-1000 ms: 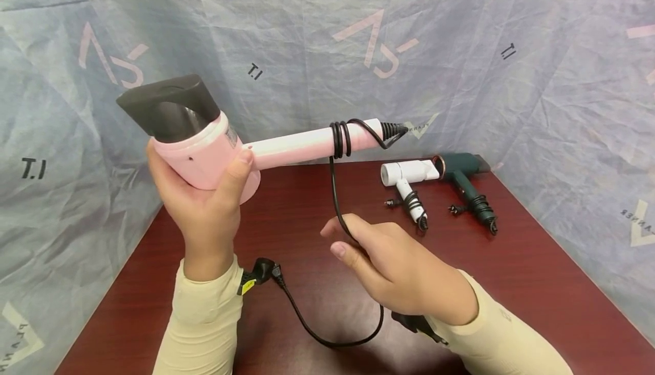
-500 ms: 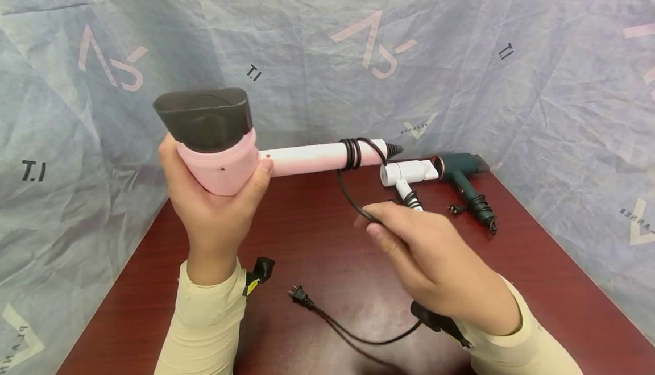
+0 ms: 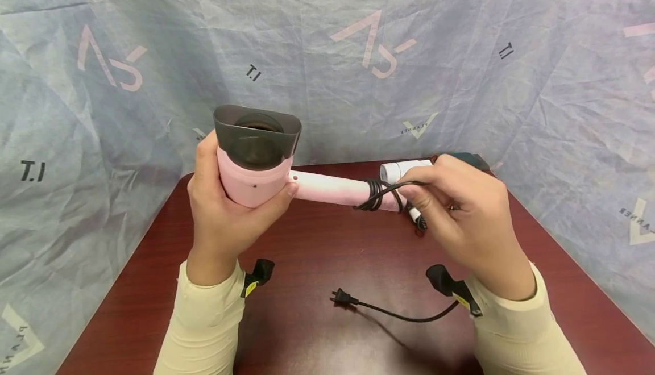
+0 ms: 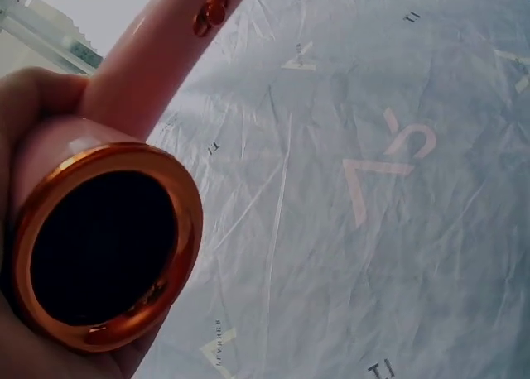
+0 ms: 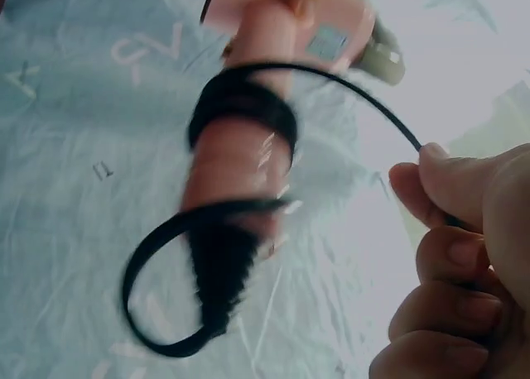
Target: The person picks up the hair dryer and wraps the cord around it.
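My left hand [image 3: 225, 216] grips the barrel of a pink hair dryer [image 3: 253, 187] above the table, its dark nozzle [image 3: 256, 142] facing up. In the left wrist view the copper-coloured rim [image 4: 189, 222] of the dryer's rear end shows beside the palm. The handle points right, with the black cord [image 5: 240, 106] wound round it in several turns. Near the handle's end, my right hand [image 3: 465, 221] pinches the cord between thumb and forefinger, the other fingers curled. The cord's free end hangs below that hand, with the plug [image 3: 344, 297] over the table.
Behind my right hand lie a white hair dryer [image 3: 396, 170] and a dark green hair dryer [image 3: 468, 161], both partly hidden. The dark red table [image 3: 297, 261] is enclosed by grey printed cloth [image 3: 317, 79] at the back and sides.
My left hand has brought the pink dryer right and lower, its nozzle turning upward. My right hand has moved up and right with the cord, drawing it across the handle; the plug swung right.
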{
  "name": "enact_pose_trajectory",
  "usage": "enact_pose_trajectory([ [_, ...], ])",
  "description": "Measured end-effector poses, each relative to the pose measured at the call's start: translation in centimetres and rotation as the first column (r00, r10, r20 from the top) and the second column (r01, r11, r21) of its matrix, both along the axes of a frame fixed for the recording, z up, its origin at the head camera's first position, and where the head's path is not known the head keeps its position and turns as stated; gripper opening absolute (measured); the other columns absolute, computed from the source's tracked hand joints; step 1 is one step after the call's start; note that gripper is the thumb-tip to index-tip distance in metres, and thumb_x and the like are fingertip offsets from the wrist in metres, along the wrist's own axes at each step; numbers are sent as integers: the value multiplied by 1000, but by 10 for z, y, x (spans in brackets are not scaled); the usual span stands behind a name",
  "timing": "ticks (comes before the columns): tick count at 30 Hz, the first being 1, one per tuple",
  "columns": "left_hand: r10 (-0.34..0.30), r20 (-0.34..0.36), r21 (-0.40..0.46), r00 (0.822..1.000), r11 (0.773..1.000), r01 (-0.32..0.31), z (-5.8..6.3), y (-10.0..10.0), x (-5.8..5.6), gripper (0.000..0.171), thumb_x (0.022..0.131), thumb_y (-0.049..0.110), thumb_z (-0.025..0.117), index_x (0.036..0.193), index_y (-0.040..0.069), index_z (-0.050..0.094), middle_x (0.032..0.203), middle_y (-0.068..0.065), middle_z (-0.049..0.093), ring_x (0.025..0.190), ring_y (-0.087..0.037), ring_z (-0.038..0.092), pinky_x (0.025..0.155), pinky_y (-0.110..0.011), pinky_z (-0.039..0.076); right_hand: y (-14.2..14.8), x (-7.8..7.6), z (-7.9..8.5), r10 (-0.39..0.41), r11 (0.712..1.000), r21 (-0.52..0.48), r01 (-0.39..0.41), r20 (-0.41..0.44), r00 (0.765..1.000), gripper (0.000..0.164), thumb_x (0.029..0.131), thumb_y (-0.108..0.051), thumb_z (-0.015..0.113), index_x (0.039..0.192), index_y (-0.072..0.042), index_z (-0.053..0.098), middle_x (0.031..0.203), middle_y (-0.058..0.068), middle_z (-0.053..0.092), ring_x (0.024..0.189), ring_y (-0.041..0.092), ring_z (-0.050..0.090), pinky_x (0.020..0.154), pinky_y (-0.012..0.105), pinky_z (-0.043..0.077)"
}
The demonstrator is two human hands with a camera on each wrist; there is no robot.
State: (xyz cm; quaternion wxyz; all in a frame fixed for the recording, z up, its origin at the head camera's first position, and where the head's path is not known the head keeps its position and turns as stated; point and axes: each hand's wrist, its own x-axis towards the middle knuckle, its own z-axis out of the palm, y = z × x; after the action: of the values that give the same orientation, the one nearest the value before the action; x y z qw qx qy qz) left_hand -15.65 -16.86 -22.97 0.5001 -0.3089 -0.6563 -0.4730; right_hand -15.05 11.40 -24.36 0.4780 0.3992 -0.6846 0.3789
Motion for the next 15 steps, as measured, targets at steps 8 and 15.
enact_pose_trajectory([
  [8,-119,-35,20,992,993,119,0,-3,-2,72,61,9,84,121,-16,53,108,-13,73,104,-24,66,97,-36,51,7,-14,-2,105,987,-133,-85,148,983,15,83,-6,85,84,3,73,61,-3,37,57,2,30,50,15,25],
  [15,-270,-39,77,962,959,272,2,-5,1,69,58,0,84,116,-20,54,104,-17,70,98,-28,65,95,-39,51,5,-30,-14,214,976,-91,-196,296,931,16,83,9,78,94,-3,76,68,-1,56,53,1,46,46,16,37],
])
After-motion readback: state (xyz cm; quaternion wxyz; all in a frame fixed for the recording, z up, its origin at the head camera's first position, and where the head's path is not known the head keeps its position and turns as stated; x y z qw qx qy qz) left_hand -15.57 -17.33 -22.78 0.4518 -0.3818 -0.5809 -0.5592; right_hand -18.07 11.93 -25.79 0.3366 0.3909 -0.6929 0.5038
